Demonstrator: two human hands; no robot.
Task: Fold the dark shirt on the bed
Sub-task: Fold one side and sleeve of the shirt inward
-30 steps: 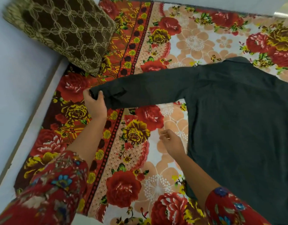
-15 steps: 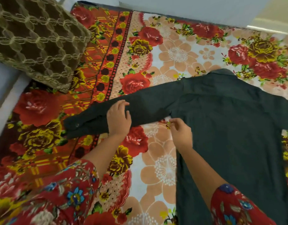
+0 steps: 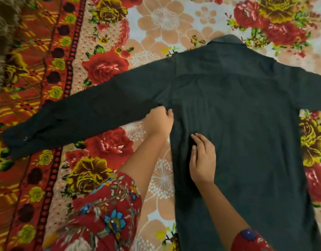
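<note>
The dark shirt (image 3: 235, 124) lies spread flat, back side up, on the flowered bed sheet (image 3: 105, 69). Its collar points away from me and its left sleeve (image 3: 83, 115) stretches out to the left, cuff near the red border. My left hand (image 3: 158, 120) pinches the fabric at the armpit where that sleeve meets the body. My right hand (image 3: 202, 156) rests flat on the shirt's left side just below, fingers slightly spread. The right sleeve runs out of view at the right edge.
A brown patterned pillow (image 3: 2, 33) sits at the upper left corner of the bed. The sheet's red and yellow striped border (image 3: 29, 124) runs down the left side. My red floral sleeves fill the lower part of the view.
My left hand slid from the sleeve's cuff along the sleeve to the armpit. My right hand moved from beside the shirt's edge onto its body. The view shifted closer over the shirt.
</note>
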